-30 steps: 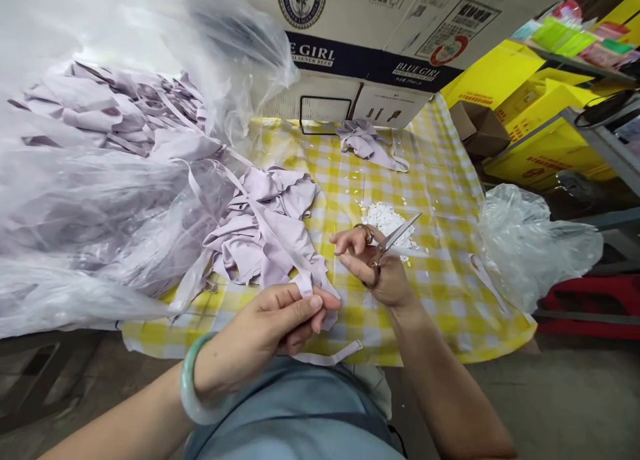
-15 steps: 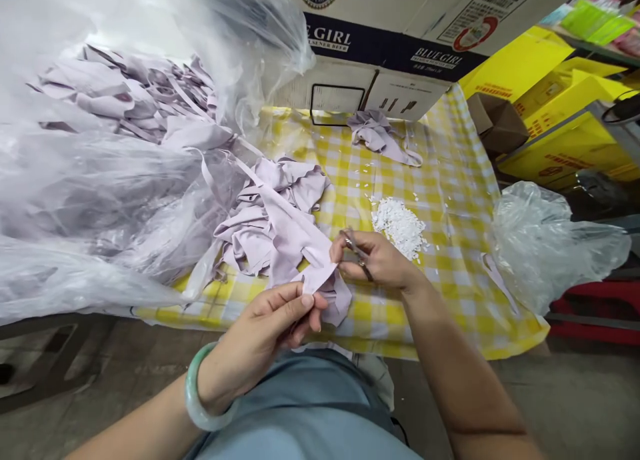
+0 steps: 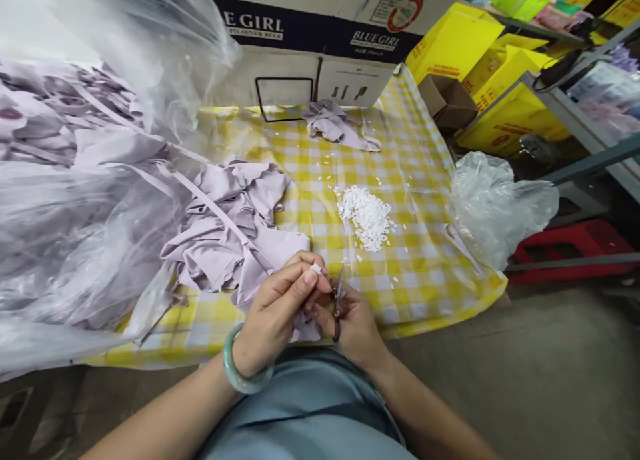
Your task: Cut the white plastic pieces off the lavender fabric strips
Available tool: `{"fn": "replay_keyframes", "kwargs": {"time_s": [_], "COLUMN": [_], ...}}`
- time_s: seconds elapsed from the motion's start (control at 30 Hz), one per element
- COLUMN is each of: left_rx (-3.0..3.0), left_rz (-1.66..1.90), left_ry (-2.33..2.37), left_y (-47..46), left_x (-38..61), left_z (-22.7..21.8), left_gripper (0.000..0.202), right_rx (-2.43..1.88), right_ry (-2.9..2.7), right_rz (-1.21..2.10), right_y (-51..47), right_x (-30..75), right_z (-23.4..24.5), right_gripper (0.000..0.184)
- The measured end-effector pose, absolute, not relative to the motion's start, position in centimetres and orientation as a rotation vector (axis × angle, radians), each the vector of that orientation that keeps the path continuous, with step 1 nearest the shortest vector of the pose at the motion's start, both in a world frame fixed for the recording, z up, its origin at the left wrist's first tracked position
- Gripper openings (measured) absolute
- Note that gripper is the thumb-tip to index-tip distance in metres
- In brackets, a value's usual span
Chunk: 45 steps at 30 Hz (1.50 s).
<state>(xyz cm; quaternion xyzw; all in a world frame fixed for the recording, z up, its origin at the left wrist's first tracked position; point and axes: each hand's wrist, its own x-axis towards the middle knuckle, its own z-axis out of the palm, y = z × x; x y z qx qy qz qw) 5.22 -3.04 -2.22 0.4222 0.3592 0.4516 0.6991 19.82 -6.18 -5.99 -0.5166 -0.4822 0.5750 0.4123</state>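
My left hand (image 3: 277, 307), with a pale green bangle (image 3: 239, 373) on the wrist, pinches the end of a lilac fabric piece (image 3: 280, 253) with a small white tab at my fingertips. My right hand (image 3: 350, 323) is closed around small scissors (image 3: 338, 303), whose blades point up right beside the white tab. Both hands meet at the near edge of the yellow checked tablecloth (image 3: 415, 260). A heap of lilac fabric pieces (image 3: 225, 227) lies just left of them.
A pile of small white snippets (image 3: 367, 215) sits mid-table. A big clear plastic bag of lilac fabric (image 3: 75, 180) fills the left. A cardboard box (image 3: 310, 47) stands behind, one folded lilac piece (image 3: 337, 125) before it. A crumpled plastic bag (image 3: 500, 200) and yellow boxes (image 3: 505, 93) are right.
My hands drew together toward my lap. The scissors, held out over the table before, now stand right at the white tab pinched in my left fingers. The camera tilted and shifted.
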Motion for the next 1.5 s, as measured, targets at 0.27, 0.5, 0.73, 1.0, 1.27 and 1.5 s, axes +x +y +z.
{"fn": "replay_keyframes", "kwargs": {"time_s": [0.27, 0.5, 0.73, 1.0, 1.27, 1.5], "left_rx": [1.204, 1.231, 1.302, 1.355, 1.333, 1.436], "left_rz": [0.924, 0.863, 0.839, 0.859, 0.858, 0.812], "left_ry": [0.931, 0.948, 0.938, 0.904, 0.915, 0.857], "left_y": [-2.9, -2.7, -2.3, -2.1, -2.4, -1.4], "left_x": [6.2, 6.6, 6.8, 7.2, 7.5, 9.4], "left_z": [-3.7, -4.1, -4.1, -3.9, -4.5, -4.7], "left_gripper": [0.031, 0.036, 0.036, 0.040, 0.038, 0.034], "right_rx": [-1.577, -1.580, -1.595, -1.600, -1.636, -1.761], "right_ry": [-1.975, -2.060, -2.077, -2.056, -2.062, -2.026], "right_rz": [0.887, 0.882, 0.852, 0.865, 0.851, 0.717], "right_y": [-4.4, -4.1, -3.9, -3.8, -3.9, -4.5], "right_x": [24.9, 24.8, 25.1, 25.2, 25.4, 27.1], "right_z": [-2.8, -3.0, -3.3, -3.4, -3.4, -4.2], "right_gripper": [0.047, 0.055, 0.057, 0.058, 0.052, 0.045]}}
